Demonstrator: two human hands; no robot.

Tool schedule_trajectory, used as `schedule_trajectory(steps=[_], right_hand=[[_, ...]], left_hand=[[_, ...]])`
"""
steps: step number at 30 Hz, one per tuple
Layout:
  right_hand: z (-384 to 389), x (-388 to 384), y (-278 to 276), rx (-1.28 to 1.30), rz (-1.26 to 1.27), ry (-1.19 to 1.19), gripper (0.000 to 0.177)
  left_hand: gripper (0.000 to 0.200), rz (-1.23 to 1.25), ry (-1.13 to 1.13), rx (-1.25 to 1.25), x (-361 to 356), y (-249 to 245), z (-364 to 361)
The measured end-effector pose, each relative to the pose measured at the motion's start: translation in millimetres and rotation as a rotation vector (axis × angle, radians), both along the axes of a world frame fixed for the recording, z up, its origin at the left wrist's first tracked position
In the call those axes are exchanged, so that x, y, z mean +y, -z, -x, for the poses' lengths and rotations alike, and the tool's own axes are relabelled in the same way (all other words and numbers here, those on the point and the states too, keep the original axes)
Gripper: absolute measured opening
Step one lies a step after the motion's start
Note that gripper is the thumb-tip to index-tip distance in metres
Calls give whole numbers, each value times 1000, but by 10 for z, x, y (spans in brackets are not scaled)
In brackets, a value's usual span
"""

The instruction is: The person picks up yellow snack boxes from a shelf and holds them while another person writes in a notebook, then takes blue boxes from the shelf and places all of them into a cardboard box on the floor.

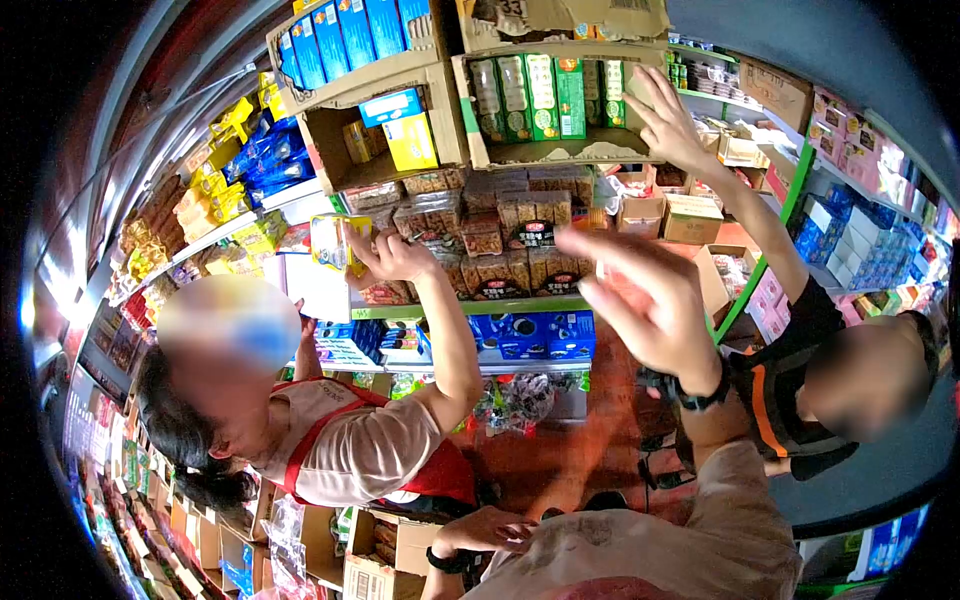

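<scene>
My right hand is raised in front of me, a dark band on its wrist, fingers stretched forward and thumb apart, holding nothing. Beyond it is a shelf of clear packs of brown snacks; I see no contact. Low down, my left hand rests at the front of my shirt, fingers loosely extended with nothing visible in them. At left, a co-worker's hand holds a yellow package. Another person's hand reaches up to the right edge of an open carton with green packs.
Cartons of blue boxes and yellow boxes are stacked on top of the shelf. Blue boxes line a lower shelf. A person in a red apron stands close on my left, another person in dark clothing on my right.
</scene>
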State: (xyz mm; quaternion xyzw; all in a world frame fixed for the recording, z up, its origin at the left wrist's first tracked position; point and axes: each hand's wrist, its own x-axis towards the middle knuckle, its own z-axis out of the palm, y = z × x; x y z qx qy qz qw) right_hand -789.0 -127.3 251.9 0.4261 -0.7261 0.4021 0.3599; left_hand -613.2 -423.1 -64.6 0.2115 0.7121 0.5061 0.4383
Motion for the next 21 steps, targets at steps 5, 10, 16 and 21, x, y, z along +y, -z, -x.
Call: schedule_trajectory(steps=[5,10,16,21], right_hand=[[882,101,-894,478,-133,432,50],[1483,316,-1374,166,-257,491,44],[1803,287,-1209,425,-138,491,36],[1771,187,-1086,466,-213,458,40]], left_hand=[[56,-60,1,73,-39,-122,-1],[42,-136,-58,0,-52,-21,36],[45,-346,100,390,170,-373,308],[51,-116,301,613,394,-965,633]])
